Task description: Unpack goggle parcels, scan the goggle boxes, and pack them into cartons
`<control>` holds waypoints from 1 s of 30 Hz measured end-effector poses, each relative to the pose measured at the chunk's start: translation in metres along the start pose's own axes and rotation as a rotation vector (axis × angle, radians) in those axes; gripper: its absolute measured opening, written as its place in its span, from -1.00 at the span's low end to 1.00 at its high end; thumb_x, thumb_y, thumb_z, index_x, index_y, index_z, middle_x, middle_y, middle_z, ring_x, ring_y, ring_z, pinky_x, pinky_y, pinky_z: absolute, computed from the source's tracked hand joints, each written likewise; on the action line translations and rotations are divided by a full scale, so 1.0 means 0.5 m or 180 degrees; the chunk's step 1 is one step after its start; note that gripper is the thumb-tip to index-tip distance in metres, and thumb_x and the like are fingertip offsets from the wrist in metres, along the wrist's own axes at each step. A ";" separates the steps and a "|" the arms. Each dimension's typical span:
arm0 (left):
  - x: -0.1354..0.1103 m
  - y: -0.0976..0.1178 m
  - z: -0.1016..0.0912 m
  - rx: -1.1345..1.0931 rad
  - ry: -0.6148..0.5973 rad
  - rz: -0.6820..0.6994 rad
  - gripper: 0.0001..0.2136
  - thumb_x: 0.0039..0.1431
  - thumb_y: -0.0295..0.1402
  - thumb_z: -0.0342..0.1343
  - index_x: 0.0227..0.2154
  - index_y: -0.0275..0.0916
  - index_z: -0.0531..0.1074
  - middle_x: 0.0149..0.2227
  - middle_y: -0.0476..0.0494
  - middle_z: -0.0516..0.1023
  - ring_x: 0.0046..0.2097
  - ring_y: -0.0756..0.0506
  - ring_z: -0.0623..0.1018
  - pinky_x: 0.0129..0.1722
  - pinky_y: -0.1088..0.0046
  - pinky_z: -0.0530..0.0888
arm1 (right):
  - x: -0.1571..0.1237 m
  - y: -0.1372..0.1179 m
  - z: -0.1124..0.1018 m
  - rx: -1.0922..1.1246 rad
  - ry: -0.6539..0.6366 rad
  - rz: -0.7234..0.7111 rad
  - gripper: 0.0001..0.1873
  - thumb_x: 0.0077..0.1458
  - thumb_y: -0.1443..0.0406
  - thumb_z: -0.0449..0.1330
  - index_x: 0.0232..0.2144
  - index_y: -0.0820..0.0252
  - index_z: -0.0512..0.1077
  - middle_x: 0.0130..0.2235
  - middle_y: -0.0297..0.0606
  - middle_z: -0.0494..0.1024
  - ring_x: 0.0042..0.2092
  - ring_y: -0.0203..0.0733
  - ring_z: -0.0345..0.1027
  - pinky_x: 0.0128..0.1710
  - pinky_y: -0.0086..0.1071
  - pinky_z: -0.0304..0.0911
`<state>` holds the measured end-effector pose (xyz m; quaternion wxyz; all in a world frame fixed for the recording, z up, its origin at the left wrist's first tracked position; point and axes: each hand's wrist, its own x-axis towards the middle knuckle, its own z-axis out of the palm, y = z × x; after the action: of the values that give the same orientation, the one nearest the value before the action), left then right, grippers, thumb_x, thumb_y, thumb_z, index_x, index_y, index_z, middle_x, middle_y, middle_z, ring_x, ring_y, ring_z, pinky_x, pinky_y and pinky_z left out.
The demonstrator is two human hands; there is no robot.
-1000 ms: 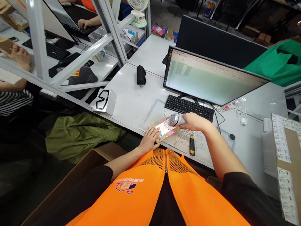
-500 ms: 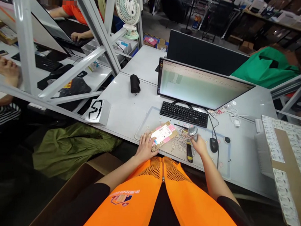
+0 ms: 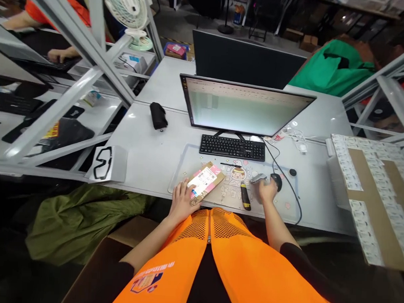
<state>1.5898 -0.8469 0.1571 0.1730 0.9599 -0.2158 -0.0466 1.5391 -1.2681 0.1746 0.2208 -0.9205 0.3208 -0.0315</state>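
The left hand lies flat with its fingers slightly spread, the fingertips pressing on the near corner of a cardboard parcel with a pink and white label. The parcel sits on a clear desk mat, below the keyboard. The right hand is blurred, but its fingers seem curled around a grey handheld scanner. That hand is just beside the mouse, with a yellow-and-black box cutter lying between it and the parcel.
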 end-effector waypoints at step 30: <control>0.026 0.062 -0.020 0.0124 -0.0283 -0.0690 -0.07 0.07 -0.15 0.41 0.48 -0.23 0.19 0.51 -0.53 0.12 0.49 -0.58 0.17 0.43 -0.21 0.21 | 0.084 -0.117 0.136 -0.0744 -0.1586 0.0050 -0.43 0.39 0.11 0.15 0.32 0.27 0.40 0.14 0.16 0.62 0.18 0.20 0.54 0.13 -0.11 0.39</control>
<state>1.5909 -0.8758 0.1771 0.1386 0.9777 -0.1191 -0.1033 1.6197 -1.2266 0.1348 0.1854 -0.9166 0.2652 0.2349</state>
